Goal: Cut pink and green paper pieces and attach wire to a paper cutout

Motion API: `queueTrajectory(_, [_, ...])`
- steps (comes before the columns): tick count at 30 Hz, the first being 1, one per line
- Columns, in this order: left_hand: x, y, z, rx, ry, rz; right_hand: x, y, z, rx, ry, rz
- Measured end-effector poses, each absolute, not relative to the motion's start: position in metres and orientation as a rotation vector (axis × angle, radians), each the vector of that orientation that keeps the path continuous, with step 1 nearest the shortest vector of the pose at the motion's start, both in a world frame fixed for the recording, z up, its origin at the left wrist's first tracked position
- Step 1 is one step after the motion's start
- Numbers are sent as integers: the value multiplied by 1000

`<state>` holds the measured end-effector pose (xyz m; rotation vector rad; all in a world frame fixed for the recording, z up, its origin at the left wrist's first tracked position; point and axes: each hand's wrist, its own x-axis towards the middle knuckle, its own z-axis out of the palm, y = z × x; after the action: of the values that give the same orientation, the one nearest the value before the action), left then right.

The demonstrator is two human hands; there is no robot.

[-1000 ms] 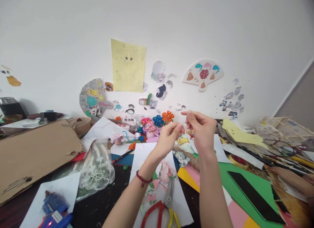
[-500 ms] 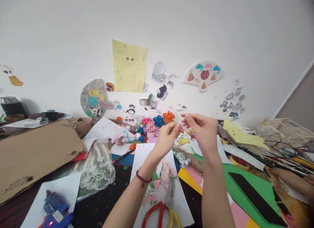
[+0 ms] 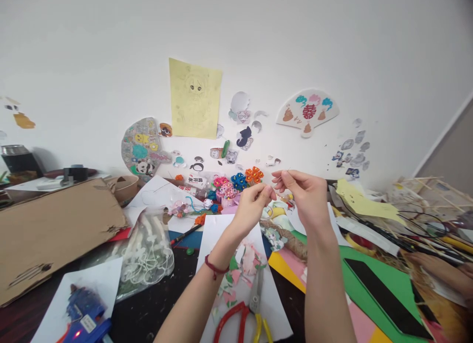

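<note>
Both my hands are raised over the middle of the table, their fingertips close to each other. My left hand (image 3: 252,208) is closed in a pinch, and what it holds is too small to name. Just to its right, my right hand (image 3: 305,192) has thumb and fingertips pressed together, also on something I cannot make out. Beneath them lies a white sheet (image 3: 271,293) with pink and green paper scraps (image 3: 231,276). Scissors (image 3: 248,311) with red and yellow handles rest on the sheet. Behind my left hand are blue flowers (image 3: 239,181) and orange flowers (image 3: 254,175).
A blue glue gun (image 3: 86,323) and cardboard (image 3: 59,234) lie at left, near a plastic bag (image 3: 150,249) of white cords. At right, a black phone (image 3: 384,296) rests on green paper (image 3: 345,281). Another person's hand (image 3: 439,271) is at the right edge.
My right hand's fingers have shifted very slightly. My left hand stays in nearly the same place, still pinched.
</note>
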<state>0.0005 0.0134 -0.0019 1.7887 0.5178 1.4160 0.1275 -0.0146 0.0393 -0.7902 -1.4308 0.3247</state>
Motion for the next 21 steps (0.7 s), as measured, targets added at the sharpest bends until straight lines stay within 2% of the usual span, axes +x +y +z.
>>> queueTrajectory(4, [1, 12, -4, 2116, 809, 1579, 122, -16, 39, -866, -1404, 141])
queueTrajectory(10, [2, 7, -8, 2709, 1498, 1812, 115, -18, 35, -966, -1394, -59])
queueTrajectory(21, [1, -5, -3, 2927, 1565, 1456, 109, -22, 35, -994, -1418, -224])
